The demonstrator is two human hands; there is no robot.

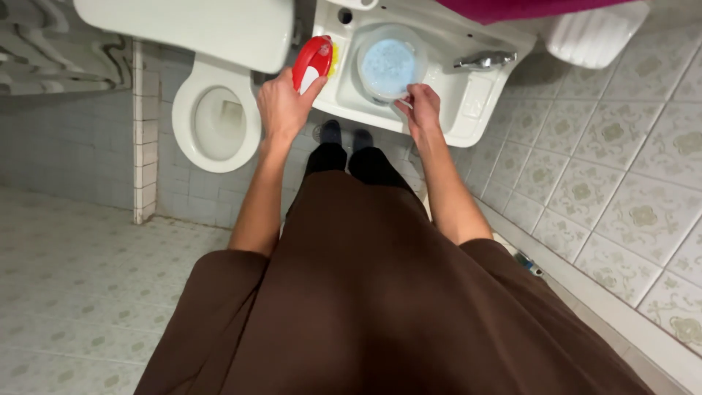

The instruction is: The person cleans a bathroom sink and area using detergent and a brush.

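Head view: left hand (284,110) grips red bottle (313,62); right hand (420,110) apparently touches basin (387,62).

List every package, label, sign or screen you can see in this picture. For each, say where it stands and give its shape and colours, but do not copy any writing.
Red bottle: held in the left hand at the left edge of the white sink; rounded, red with a yellow part at its far side.
Label: a small white patch on the red bottle's front.
No signs or screens show.

floor (66,292) – pale patterned tile | toilet (216,117) – white | wall (621,168) perhaps tiled
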